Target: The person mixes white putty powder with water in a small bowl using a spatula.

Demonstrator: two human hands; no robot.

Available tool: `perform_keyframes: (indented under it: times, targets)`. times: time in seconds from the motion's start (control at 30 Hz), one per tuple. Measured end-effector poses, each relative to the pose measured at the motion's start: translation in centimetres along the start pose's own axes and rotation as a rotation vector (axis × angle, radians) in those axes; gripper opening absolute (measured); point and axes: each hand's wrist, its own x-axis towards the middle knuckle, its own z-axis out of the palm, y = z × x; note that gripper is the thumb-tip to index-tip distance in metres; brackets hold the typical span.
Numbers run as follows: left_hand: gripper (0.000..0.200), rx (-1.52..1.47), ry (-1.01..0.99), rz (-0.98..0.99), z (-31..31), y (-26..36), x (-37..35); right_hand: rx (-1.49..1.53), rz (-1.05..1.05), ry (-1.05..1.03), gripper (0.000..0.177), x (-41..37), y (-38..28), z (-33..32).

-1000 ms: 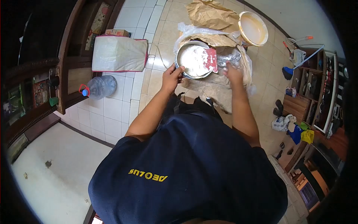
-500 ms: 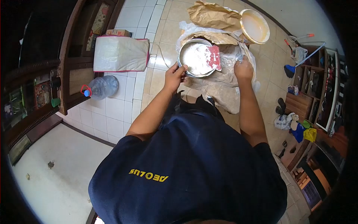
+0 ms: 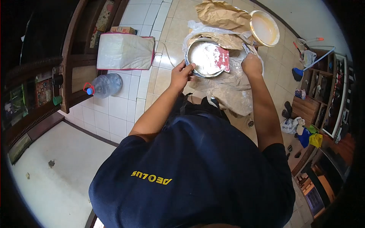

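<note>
Head view: round bowl (image 3: 194, 46) whitened inside; flat red piece (image 3: 222, 57) white-smeared.

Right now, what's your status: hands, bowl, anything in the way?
Left hand holding bowl by its rim. Right hand over brown paper, grip unclear. White material in bowl; red scraper across its right side.

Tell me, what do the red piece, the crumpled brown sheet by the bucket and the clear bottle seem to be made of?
Red piece: perhaps plastic or painted metal; even red under white smears.
Crumpled brown sheet: likely paper; matt, sharply creased.
Clear bottle: probably plastic; glossy, see-through.
</note>
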Motion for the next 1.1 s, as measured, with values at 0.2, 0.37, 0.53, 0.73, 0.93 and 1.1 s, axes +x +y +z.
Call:
perform_keyframes:
  times: [0.2,0.37,0.53,0.73,0.93,1.1]
  targets:
    - [0.037,0.027,-0.009,0.004,-0.2,0.1,0.4,0.088,0.016,0.035,0.022,-1.5,0.0,-1.5]
    - [0.038,0.025,-0.016,0.003,-0.1,0.2,0.2,0.014,-0.105,-0.005,0.020,-2.9,0.3,-2.3]
    - [0.037,0.028,-0.018,0.001,-0.3,0.0,0.2,0.047,-0.192,0.090,0.020,-4.5,1.4,-1.6]
    - [0.042,0.059,-0.027,0.009,-0.4,0.2,0.3,-0.005,-0.255,0.002,0.019,-5.8,0.7,-2.4]
    - [0.036,0.016,-0.031,-0.004,-0.4,-0.5,0.6,-0.099,-0.236,0.015,0.020,-2.4,-0.4,0.6]
    - [0.036,0.025,-0.006,-0.018,0.0,0.0,0.1,-0.162,-0.277,0.011,0.023,0.8,-1.4,1.6]
